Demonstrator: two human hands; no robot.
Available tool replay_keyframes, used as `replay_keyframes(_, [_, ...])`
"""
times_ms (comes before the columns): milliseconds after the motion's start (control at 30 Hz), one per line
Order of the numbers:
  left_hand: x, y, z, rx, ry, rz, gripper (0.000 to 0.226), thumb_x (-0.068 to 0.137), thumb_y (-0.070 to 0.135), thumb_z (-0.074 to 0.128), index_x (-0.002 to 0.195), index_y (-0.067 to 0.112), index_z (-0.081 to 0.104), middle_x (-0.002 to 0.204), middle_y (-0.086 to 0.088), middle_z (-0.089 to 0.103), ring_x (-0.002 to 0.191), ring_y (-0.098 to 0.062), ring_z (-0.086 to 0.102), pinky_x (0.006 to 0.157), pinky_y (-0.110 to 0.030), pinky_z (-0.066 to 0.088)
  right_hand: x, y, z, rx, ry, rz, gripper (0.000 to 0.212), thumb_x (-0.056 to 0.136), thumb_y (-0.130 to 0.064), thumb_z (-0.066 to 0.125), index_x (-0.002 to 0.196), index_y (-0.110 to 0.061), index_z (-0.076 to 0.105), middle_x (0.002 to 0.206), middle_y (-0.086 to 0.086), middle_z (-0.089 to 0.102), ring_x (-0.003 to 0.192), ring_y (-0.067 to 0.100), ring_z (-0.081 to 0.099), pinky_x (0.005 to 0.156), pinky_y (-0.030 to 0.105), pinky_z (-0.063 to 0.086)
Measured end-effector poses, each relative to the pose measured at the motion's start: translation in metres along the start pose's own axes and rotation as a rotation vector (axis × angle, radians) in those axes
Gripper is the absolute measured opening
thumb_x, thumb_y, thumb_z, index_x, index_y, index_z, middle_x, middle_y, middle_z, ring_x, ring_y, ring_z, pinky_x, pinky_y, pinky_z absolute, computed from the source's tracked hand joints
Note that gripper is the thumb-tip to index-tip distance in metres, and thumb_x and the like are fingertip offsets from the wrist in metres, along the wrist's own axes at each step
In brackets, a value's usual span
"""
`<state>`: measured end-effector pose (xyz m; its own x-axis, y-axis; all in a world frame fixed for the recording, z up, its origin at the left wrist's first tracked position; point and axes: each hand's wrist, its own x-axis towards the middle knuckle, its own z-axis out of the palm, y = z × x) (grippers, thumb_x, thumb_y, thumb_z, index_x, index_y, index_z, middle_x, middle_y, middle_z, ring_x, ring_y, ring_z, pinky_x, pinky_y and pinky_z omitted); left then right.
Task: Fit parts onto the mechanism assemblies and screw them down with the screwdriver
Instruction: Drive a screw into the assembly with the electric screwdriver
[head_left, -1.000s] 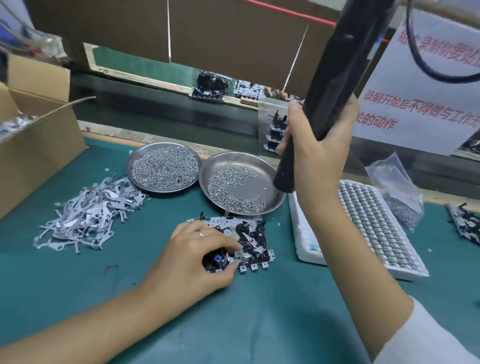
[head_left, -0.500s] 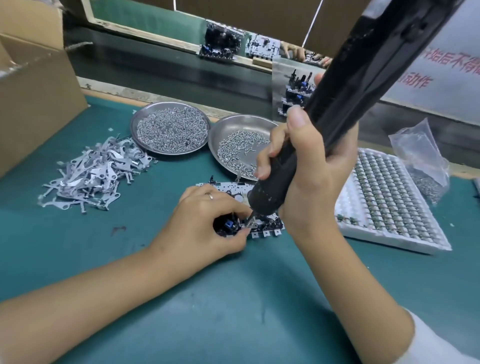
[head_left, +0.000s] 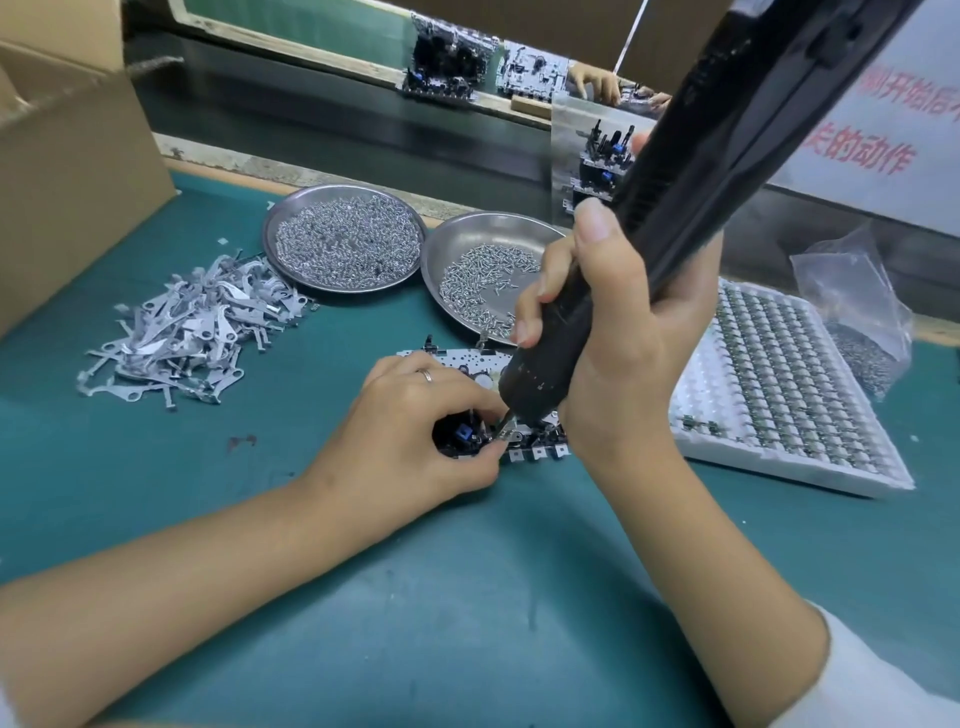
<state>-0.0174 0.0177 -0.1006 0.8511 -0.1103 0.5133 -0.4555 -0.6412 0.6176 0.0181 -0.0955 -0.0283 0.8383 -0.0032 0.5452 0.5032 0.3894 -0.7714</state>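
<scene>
At frame centre, the left hand (head_left: 415, 441) pinches the black-and-white mechanism assembly (head_left: 519, 447) lying on the green mat (head_left: 467, 597). The right hand (head_left: 618, 332) grips the black electric screwdriver (head_left: 675, 208), its tip on the assembly. Beyond lie two round steel screw dishes (head_left: 447, 244); a pile of grey stamped metal levers (head_left: 192, 332) sits centre left.

A desk (head_left: 467, 597) with a teal mat fills the foreground. Along its far edge runs a pale worn strip (head_left: 291, 166), and past that a dark conveyor belt (head_left: 322, 119) crosses from left to right. A wooden rail (head_left: 291, 44) borders the belt's far side, with green surface behind it. Brown board panels (head_left: 545, 21) close off the top. A white sign (head_left: 883, 130) with red characters hangs at the right. A cardboard box (head_left: 67, 171) stands at the left. The light is even and soft
</scene>
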Motion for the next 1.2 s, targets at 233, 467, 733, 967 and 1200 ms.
replay_keyframes(233, [-0.001,0.000,0.001,0.004,0.001,-0.009,0.016,0.061,0.024,0.075,0.076,0.021,0.072,0.075,0.025,0.054,0.076,-0.007,0.051,0.081,-0.022,0.035,-0.001,0.003,0.000,-0.003,-0.013,-0.022,0.022,0.082,-0.016,0.057,0.092,-0.013,0.038,0.053,-0.004,0.049,0.034,0.016,0.043,0.040,0.022,0.037])
replay_keyframes(467, [0.000,0.002,-0.001,0.006,-0.012,-0.032,0.016,0.060,0.023,0.075,0.075,0.018,0.073,0.074,0.020,0.057,0.075,-0.006,0.051,0.078,-0.024,0.036,0.000,0.004,-0.002,-0.018,-0.006,-0.023,0.020,0.085,-0.008,0.056,0.092,-0.012,0.038,0.053,-0.004,0.047,0.034,0.016,0.043,0.039,0.023,0.036])
replay_keyframes(733, [-0.001,0.005,-0.003,-0.016,-0.046,-0.090,0.021,0.064,0.027,0.073,0.084,0.024,0.075,0.078,0.020,0.063,0.081,-0.008,0.058,0.089,-0.026,0.037,0.007,-0.003,-0.009,0.015,0.005,-0.094,0.020,0.082,-0.015,0.056,0.092,-0.011,0.039,0.050,-0.006,0.048,0.034,0.016,0.043,0.040,0.022,0.038])
replay_keyframes(967, [-0.001,0.007,-0.003,-0.024,-0.051,-0.117,0.022,0.064,0.026,0.072,0.085,0.022,0.076,0.078,0.016,0.067,0.082,-0.007,0.057,0.092,-0.029,0.038,0.010,0.008,-0.014,-0.051,-0.002,0.028,0.025,0.081,-0.021,0.058,0.093,-0.013,0.038,0.047,0.000,0.044,0.033,0.021,0.041,0.042,0.021,0.036])
replay_keyframes(1200, [-0.001,0.009,-0.005,-0.015,-0.058,-0.100,0.022,0.066,0.025,0.071,0.087,0.021,0.076,0.079,0.016,0.067,0.081,-0.012,0.060,0.092,-0.029,0.037,0.008,0.005,-0.018,-0.087,-0.020,0.063,0.024,0.084,-0.021,0.062,0.095,-0.017,0.042,0.059,0.004,0.050,0.041,0.020,0.049,0.045,0.024,0.042])
